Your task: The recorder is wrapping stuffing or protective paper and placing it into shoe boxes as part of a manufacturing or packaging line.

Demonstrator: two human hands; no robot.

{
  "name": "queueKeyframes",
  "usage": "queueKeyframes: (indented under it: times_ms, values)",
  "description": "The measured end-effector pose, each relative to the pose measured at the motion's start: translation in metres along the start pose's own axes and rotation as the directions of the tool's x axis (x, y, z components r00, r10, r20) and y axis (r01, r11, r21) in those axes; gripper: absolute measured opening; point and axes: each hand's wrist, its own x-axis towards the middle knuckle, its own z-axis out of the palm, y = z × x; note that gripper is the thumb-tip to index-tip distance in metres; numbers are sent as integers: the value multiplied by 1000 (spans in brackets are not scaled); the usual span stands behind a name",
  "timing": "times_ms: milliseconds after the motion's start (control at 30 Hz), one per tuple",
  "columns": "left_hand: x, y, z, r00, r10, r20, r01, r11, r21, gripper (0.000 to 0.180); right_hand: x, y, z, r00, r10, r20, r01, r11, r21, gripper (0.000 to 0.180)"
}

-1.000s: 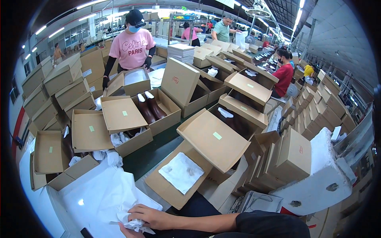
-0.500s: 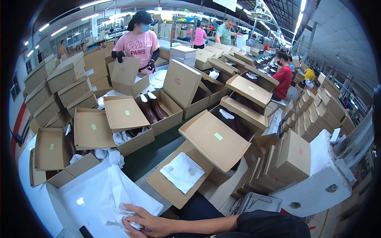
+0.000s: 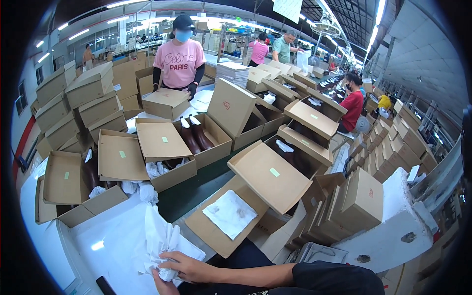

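Crumpled white tissue paper (image 3: 160,236) is bunched between my two hands over the white tabletop (image 3: 105,253) at the lower left. My right hand (image 3: 189,267) grips it from the right, fingers curled over the top. Below it, my left hand (image 3: 164,284) closes on the lower end of the paper; much of this hand is hidden. Just beyond the hands, an open brown shoebox (image 3: 98,206) holds dark brown boots and more white tissue. To the right, a smudged white sheet (image 3: 230,214) lies flat on a brown box lid (image 3: 202,223).
A dark green conveyor belt (image 3: 184,199) carries open shoeboxes, one with a boot pair (image 3: 195,135) showing. Closed boxes (image 3: 361,196) and a white foam block (image 3: 393,236) stand at right. Across the belt, a person in pink (image 3: 179,64) has gloved hands on a closed box (image 3: 167,103).
My hands have gathered the tissue paper into a tighter bunch and shifted slightly right. The person across has shut the lid of the box in front of them. My view has shifted slightly.
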Motion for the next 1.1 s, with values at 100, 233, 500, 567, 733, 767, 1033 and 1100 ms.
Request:
queueKeyframes:
  times_ms: [100,233,500,567,733,767,1033,1100]
  values:
    - [23,-10,-72,963,268,-7,-249,902,353,45,18,10,8,998,-53,-41,49,995,-81,65]
    - [26,18,-95,843,363,397,-521,361,774,19,27,43,11,996,-77,-54,72,993,-90,63]
    - [23,38,-114,716,344,607,-664,66,745,16,23,53,29,991,-71,117,83,991,-108,61]
    - [28,35,-118,719,337,607,-665,81,743,15,23,55,30,995,-57,85,69,988,-137,62]
    - [19,26,-131,741,426,519,-618,128,776,9,20,63,50,983,-58,172,84,985,-147,64]
    - [21,22,-135,746,436,504,-603,120,789,8,20,63,54,987,-37,154,55,992,-117,65]
    - [53,31,-132,778,398,487,-586,177,791,14,45,67,49,989,-37,146,65,979,-193,58]
    - [51,33,-136,799,382,464,-561,196,804,15,49,60,50,993,-7,121,30,982,-186,58]
